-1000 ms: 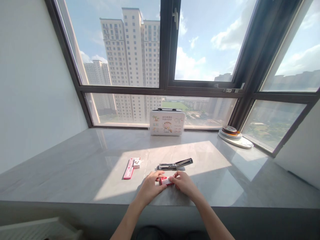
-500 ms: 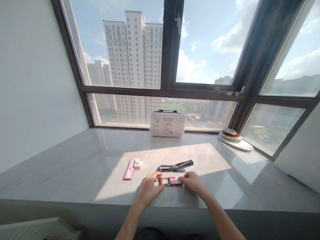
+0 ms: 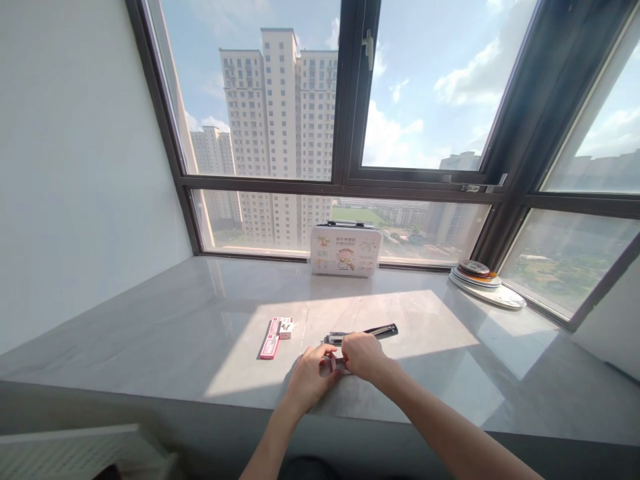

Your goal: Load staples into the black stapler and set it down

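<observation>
A: How were the fingers set?

B: The left hand [image 3: 316, 375] had thumb and fingers curved round the left end of a small box [image 3: 342, 365], pinching it; the right hand [image 3: 364, 353] curled over the other end, tips hidden, so I couldn't tell whether they pinched anything

A: And the step?

B: Working at the box between both hands, I'd judge; the next move called for a steady left hold and a clear lift for the right

A: Clear of what?

B: The opened stapler [image 3: 384, 331], just beyond the right hand; touching or not, I couldn't tell. Pink-and-white boxes [image 3: 269, 347] and a white box [image 3: 285, 327] lay together, left of the hands

A: Edges and room?

B: The sill [image 3: 150, 347] gave open room to the right; its front edge [image 3: 200, 403] ran near, below the hands, while a case [image 3: 345, 252] and stacked plates [image 3: 487, 293] stood well back
</observation>
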`<act>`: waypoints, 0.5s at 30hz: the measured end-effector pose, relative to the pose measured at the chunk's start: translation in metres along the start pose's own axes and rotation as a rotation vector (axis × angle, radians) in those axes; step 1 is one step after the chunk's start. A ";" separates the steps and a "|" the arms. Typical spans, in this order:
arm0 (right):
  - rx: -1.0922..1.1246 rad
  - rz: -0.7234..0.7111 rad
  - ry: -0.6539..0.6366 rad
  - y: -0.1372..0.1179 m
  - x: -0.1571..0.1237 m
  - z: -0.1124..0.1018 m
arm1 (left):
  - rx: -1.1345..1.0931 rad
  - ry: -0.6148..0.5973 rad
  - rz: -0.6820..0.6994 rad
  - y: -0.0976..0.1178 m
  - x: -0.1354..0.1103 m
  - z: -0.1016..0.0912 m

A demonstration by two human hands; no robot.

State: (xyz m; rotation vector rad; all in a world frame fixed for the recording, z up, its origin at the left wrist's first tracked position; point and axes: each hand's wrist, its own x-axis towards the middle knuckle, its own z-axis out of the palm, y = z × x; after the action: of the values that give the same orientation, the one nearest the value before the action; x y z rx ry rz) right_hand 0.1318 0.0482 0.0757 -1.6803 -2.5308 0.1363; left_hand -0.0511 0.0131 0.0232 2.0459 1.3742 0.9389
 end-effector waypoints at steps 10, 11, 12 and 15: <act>0.376 -0.090 0.158 0.070 -0.039 0.004 | 0.017 0.067 -0.003 0.001 0.000 0.005; 0.408 -0.071 0.175 0.078 -0.044 0.010 | 0.011 0.077 0.005 0.001 0.000 0.005; 0.440 -0.048 0.184 0.083 -0.048 0.016 | 0.007 0.090 0.017 0.001 -0.001 0.005; 0.531 0.007 0.179 0.090 -0.058 0.033 | -0.002 0.121 0.002 0.002 0.000 0.004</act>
State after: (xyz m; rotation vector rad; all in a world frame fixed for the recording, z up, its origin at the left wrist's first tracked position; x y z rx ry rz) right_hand 0.2319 0.0284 0.0298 -1.4153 -2.1079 0.5736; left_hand -0.0471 0.0123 0.0225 2.0181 1.4319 1.0807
